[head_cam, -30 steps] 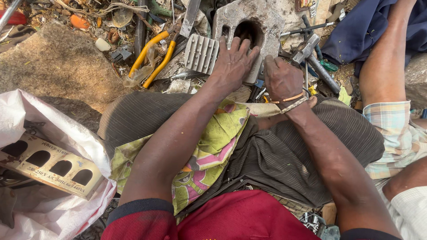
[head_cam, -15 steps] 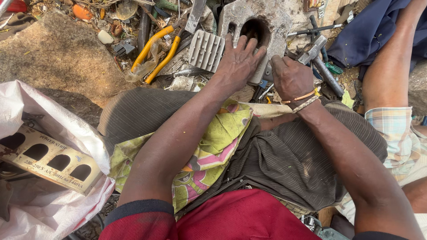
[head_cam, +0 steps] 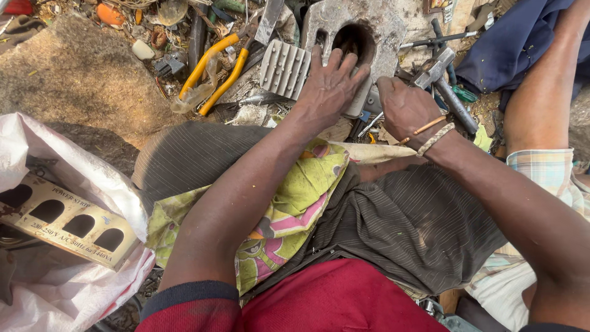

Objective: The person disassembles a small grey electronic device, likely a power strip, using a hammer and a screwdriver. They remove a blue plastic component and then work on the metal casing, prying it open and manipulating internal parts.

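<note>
Grey metal casting with round hole lying flat under left hand's fingertips; ribbed grey block sitting just left.

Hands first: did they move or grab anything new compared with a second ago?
Hardly. The left hand still lies flat on the grey metal casting, fingers by its round hole, and the right hand stays curled beside it. Nothing was picked up or let go. The yellow-handled pliers and hammer lie unmoved; only the view shifted.

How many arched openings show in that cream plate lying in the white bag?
4. The arched openings run in a row along the cream plate in the white bag: far left, then. More may be hidden beyond the frame edge.
</note>
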